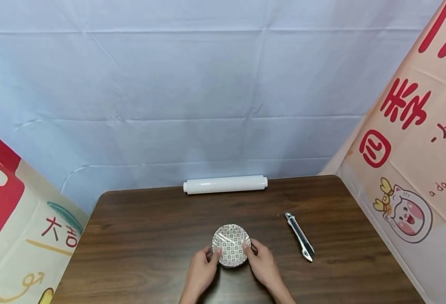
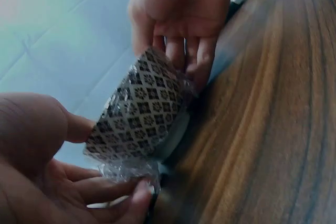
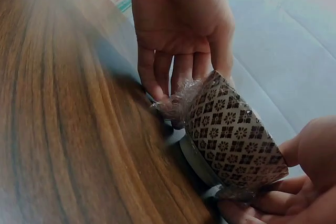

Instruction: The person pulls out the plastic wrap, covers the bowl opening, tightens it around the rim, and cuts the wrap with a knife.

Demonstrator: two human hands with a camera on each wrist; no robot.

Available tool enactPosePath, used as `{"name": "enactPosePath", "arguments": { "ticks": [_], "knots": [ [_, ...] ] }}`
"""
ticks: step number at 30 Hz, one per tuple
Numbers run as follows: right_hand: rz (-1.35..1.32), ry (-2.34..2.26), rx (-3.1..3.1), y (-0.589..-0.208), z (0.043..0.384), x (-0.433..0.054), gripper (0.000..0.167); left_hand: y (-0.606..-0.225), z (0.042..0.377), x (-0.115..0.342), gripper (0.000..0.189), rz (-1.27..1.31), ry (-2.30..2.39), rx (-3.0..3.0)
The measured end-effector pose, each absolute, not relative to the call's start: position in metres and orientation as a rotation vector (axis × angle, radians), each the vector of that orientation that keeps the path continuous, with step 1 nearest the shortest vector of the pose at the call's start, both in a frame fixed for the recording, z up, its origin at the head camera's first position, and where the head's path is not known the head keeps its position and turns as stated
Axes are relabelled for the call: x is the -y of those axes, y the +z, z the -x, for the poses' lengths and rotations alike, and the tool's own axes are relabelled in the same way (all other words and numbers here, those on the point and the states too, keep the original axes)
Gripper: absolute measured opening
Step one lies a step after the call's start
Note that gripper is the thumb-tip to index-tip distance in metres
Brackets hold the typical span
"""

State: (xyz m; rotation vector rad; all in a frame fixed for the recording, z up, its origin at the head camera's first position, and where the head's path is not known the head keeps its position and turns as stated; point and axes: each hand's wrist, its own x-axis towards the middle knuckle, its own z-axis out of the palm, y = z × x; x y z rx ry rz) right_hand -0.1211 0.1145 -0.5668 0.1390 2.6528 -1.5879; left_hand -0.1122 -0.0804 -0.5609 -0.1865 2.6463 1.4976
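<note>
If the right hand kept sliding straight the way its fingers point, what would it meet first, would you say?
The patterned bowl, covered in cling film: the right hand already touches its side. Beyond it lies the left hand, on the bowl's opposite side.

cling film roll and utility knife on table

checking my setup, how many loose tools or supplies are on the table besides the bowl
2. The cling film roll lies along the table's far edge; the utility knife lies right of the bowl, apart from it. Nothing else shows.
</note>
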Motion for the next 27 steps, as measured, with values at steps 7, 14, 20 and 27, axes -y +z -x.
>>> {"name": "enactPosePath", "arguments": {
  "ticks": [7, 14, 20, 27],
  "knots": [
    [-0.168, -1.719, -2.55, -0.572, 0.122, -0.114, 0.038, -0.554, 0.11, 0.078, 0.029, 0.215, 1.382, -2.7],
    [-0.19, -1.775, -2.509, -0.574, 0.121, -0.114, 0.041, -0.554, 0.11, 0.075, 0.032, 0.271, 1.382, -2.722],
    [-0.241, -1.813, -2.464, -0.573, 0.121, -0.111, 0.047, -0.561, 0.112, 0.075, 0.044, 0.328, 1.825, -2.366],
    [-0.269, -1.983, -2.268, -0.575, 0.133, -0.103, 0.051, -0.564, 0.124, 0.07, 0.044, 0.445, 2.061, -2.137]
  ]
}}
